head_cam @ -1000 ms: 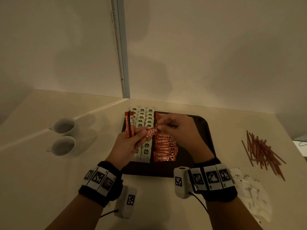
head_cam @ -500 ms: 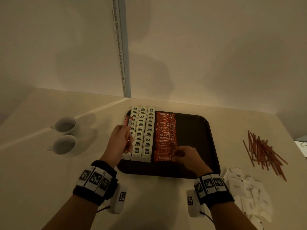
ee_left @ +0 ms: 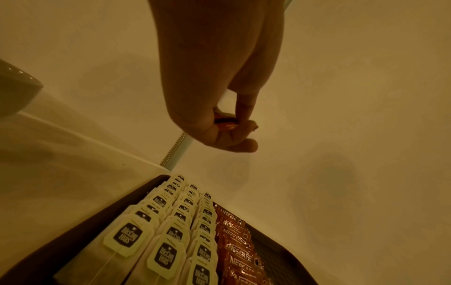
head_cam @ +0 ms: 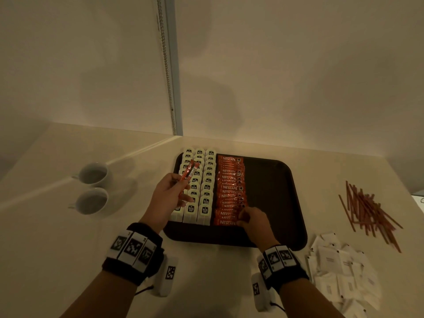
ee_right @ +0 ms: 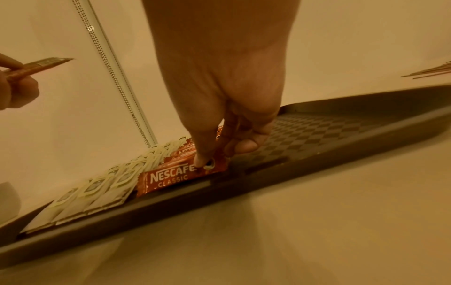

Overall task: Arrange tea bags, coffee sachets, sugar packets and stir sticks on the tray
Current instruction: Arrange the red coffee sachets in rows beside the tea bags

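The right hand [ee_right: 219, 81] presses its fingertips [ee_right: 201, 163] on the nearest coffee sachet [ee_right: 178, 176], which lies crosswise at the near end of the sachet column [head_cam: 230, 191] on the tray [head_cam: 275, 193], its long axis running left to right, parallel to the tray's near rim. The left hand [head_cam: 168, 198] hovers above the tea bags [head_cam: 200, 180] and pinches two spare sachets [head_cam: 190, 172] that point away from the person (roughly square to the laid column). Judged from this layout, a spare must be turned crosswise before it joins the column, and the right hand lies nearer that spot. Stir sticks [head_cam: 369, 210] and sugar packets [head_cam: 341, 269] lie off the tray, to the right.
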Available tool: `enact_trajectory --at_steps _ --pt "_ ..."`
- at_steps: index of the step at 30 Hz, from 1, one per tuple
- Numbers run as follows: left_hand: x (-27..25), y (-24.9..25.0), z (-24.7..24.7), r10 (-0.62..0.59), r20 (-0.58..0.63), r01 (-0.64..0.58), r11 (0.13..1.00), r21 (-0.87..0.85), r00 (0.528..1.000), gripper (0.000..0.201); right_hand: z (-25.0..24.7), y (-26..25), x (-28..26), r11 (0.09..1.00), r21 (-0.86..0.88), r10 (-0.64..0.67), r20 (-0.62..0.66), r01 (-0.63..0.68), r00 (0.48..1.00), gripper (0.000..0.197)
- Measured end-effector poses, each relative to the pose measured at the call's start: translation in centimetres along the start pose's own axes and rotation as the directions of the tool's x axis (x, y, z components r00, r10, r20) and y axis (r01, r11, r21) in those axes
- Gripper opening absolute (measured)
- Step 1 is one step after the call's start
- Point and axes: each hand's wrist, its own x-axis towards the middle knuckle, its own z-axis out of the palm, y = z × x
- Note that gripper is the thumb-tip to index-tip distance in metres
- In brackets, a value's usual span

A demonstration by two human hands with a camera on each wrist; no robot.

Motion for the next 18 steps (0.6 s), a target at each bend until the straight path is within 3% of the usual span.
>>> enact_trajectory --at_steps 6,12,16,18 --pt "0.1 -0.4 0.1 0.006 0.005 -0.007 0.998 0.055 1.000 0.007 0.4 0.3 0.2 1.000 -0.011 0.000 -0.035 0.000 0.999 0.012" --pt "-0.2 -0.2 0.3 0.035 0.019 -0.034 0.999 -0.011 0.999 0.019 0.6 0.4 0.0 1.000 -0.027 -0.010 -0.033 0.009 0.999 0.015" --pt "-0.7 0.1 0.4 0.166 0.031 -0.167 0.985 0.045 0.986 0.018 0.4 0.4 -0.1 1.000 -0.018 -0.010 -0.028 0.009 1.000 0.018" --pt "-0.9 0.2 0.5 0.241 0.022 -0.241 0.970 0.040 0.970 0.021 -0.3 -0.2 -0.1 0.997 0.076 -0.008 -0.045 0.012 0.999 0.018"
